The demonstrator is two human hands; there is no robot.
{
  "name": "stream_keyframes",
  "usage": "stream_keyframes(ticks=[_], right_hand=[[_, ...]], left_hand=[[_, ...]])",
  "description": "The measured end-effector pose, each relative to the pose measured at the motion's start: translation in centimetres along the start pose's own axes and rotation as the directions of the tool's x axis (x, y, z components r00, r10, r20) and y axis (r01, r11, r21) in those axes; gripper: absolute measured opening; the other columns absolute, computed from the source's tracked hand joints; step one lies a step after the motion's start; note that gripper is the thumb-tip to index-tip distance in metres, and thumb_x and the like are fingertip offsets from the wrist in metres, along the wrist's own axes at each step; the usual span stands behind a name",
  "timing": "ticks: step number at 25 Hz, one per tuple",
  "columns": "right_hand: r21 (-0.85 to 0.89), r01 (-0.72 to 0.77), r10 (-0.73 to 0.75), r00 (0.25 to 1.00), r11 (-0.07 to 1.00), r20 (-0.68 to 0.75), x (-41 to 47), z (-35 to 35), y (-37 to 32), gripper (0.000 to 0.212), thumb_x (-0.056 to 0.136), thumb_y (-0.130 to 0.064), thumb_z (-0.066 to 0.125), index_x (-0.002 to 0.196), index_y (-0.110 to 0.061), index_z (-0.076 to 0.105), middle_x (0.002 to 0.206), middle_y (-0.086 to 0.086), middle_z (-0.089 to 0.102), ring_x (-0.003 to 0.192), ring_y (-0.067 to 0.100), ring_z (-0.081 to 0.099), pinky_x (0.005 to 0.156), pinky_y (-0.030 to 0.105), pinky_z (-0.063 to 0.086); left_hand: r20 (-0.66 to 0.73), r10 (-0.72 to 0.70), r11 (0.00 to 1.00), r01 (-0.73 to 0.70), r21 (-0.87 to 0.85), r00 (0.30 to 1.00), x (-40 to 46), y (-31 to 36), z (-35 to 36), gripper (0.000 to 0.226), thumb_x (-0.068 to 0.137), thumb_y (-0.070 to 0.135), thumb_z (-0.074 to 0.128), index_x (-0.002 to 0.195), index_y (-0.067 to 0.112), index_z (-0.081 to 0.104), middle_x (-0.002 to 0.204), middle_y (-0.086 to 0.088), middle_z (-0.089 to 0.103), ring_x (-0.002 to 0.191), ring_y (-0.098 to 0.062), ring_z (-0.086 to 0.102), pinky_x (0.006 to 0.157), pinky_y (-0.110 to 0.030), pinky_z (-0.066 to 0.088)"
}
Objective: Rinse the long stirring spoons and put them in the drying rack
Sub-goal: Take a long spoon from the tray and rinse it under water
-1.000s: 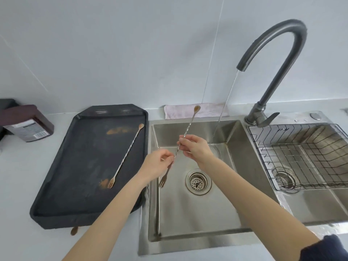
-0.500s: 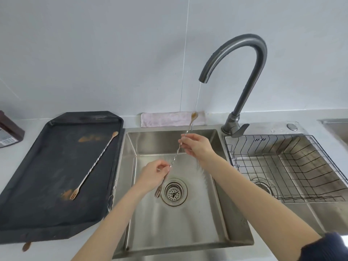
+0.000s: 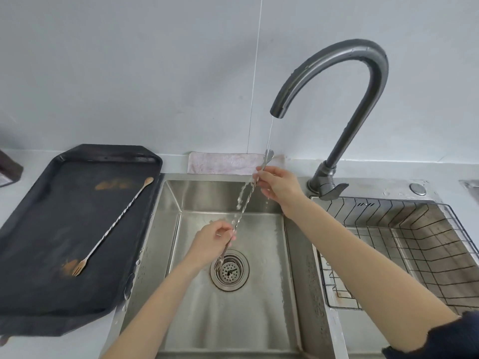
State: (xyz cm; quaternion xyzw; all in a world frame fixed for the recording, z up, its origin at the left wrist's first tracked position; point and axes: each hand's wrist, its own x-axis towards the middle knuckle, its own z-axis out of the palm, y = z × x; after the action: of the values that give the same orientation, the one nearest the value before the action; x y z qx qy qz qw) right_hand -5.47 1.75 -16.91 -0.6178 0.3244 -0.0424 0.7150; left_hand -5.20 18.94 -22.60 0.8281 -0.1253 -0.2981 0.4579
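Holding the stirring spoon [image 3: 243, 203] slanted over the sink [image 3: 293, 255], you have both hands pinching it: your right hand [image 3: 278, 183] grips the twisted stem just below the bowl end, up at twelve o'clock of the basin, and your left hand [image 3: 212, 240] nips the stem near the fork end, which hangs just above the drain [image 3: 230, 271]. Water from the faucet [image 3: 337, 81] lands on the bowl end and runs down the stem between your hands.

My guess at the risks: a wet, thin, twisted stem held only by fingertips can slide, and if the left pinch loosens the fork end may swing into the drain strainer. Water running down the stem could also splash off toward the black tray [image 3: 31, 255] at nine o'clock, where a second spoon [image 3: 114, 226] lies unrinsed beside brown smears. The drying rack [image 3: 414, 244] sits at three o'clock with nothing visible in it; its wires are widely spaced, so a spoon laid carelessly might slip through or hang half out.
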Motion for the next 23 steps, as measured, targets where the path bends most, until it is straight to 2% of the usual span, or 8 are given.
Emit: stream_keyframes(ticks=[4,6,9,13,16,19,21,23], right_hand=[[-0.004,0.042,-0.042,0.999,0.999,-0.006,1.0,-0.6,-1.7,0.014,0.091,-0.009,0.056,0.079,-0.018,0.058,0.076,-0.004,0.062,0.067,0.005,0.056,0.064,0.016,0.045],[0.061,0.073,-0.071,0.997,0.996,-0.025,1.3,-0.7,-2.4,0.010,0.089,-0.004,0.058,0.094,-0.012,0.059,0.075,-0.001,0.061,0.066,0.007,0.056,0.060,0.013,0.048],[0.110,0.108,-0.102,0.993,0.988,-0.056,1.6,-0.4,-2.5,0.023,0.089,0.001,0.056,0.110,-0.004,0.059,0.072,0.002,0.061,0.063,0.007,0.057,0.054,0.007,0.052],[0.161,0.101,-0.092,0.994,0.982,-0.067,1.3,0.3,-1.4,0.025,0.094,-0.003,0.048,0.118,0.001,0.057,0.078,0.005,0.063,0.052,0.000,0.063,0.053,0.007,0.054],[0.177,0.066,-0.062,0.998,0.982,-0.026,0.8,0.3,-0.6,0.027,0.094,-0.003,0.049,0.121,0.003,0.053,0.097,0.016,0.066,0.066,0.007,0.064,0.055,0.007,0.055],[0.179,0.038,-0.037,0.999,0.983,-0.008,0.4,0.3,-0.1,0.021,0.092,-0.004,0.053,0.112,0.000,0.058,0.081,0.004,0.067,0.066,0.005,0.065,0.056,0.008,0.055],[0.158,0.056,-0.053,0.998,0.986,-0.025,0.3,0.2,-0.8,0.007,0.091,-0.006,0.056,0.091,-0.010,0.061,0.076,0.000,0.066,0.056,0.000,0.066,0.054,0.007,0.055],[0.173,0.108,-0.100,0.993,0.979,-0.056,0.6,0.0,-1.9,0.011,0.092,-0.007,0.056,0.083,-0.014,0.058,0.075,0.001,0.065,0.048,-0.003,0.065,0.051,0.008,0.053]], left_hand=[[0.018,0.020,1.000,-0.020,-0.001,1.000,0.4,-0.3,0.1,0.027,0.092,0.009,0.050,0.071,0.026,0.053,0.068,0.006,0.059,0.069,-0.017,0.055,0.080,-0.032,0.047],[0.022,0.026,1.000,-0.027,0.013,0.999,0.4,-0.3,0.1,0.021,0.092,0.009,0.050,0.075,0.022,0.054,0.068,0.006,0.058,0.071,-0.020,0.055,0.072,-0.024,0.047],[0.019,0.036,0.997,-0.037,0.074,0.999,0.2,-0.2,-0.1,0.011,0.092,0.014,0.051,0.083,0.019,0.055,0.072,0.007,0.058,0.074,-0.019,0.056,0.068,-0.019,0.045],[-0.051,0.086,0.980,-0.076,0.186,0.995,-0.2,-0.2,-0.2,0.022,0.088,0.021,0.058,0.067,0.028,0.055,0.063,0.011,0.057,0.051,0.002,0.054,0.067,-0.012,0.040],[-0.056,0.089,0.987,-0.081,0.136,0.994,-0.3,0.3,0.0,0.029,0.087,0.024,0.060,0.060,0.032,0.056,0.052,0.013,0.058,0.041,0.008,0.052,0.061,-0.005,0.038],[-0.033,0.108,0.993,-0.106,0.061,0.994,-0.1,1.1,0.2,0.025,0.088,0.025,0.058,0.065,0.029,0.064,0.045,0.015,0.058,0.039,0.006,0.050,0.057,-0.001,0.038],[-0.005,0.104,0.995,-0.104,0.001,0.995,0.1,1.4,0.3,0.016,0.089,0.023,0.056,0.080,0.026,0.069,0.057,0.013,0.061,0.041,0.006,0.051,0.062,-0.003,0.042],[0.025,0.085,0.996,-0.084,-0.021,0.996,0.0,1.3,0.3,0.014,0.090,0.020,0.055,0.088,0.023,0.069,0.064,0.008,0.062,0.041,0.007,0.052,0.062,-0.004,0.045]])
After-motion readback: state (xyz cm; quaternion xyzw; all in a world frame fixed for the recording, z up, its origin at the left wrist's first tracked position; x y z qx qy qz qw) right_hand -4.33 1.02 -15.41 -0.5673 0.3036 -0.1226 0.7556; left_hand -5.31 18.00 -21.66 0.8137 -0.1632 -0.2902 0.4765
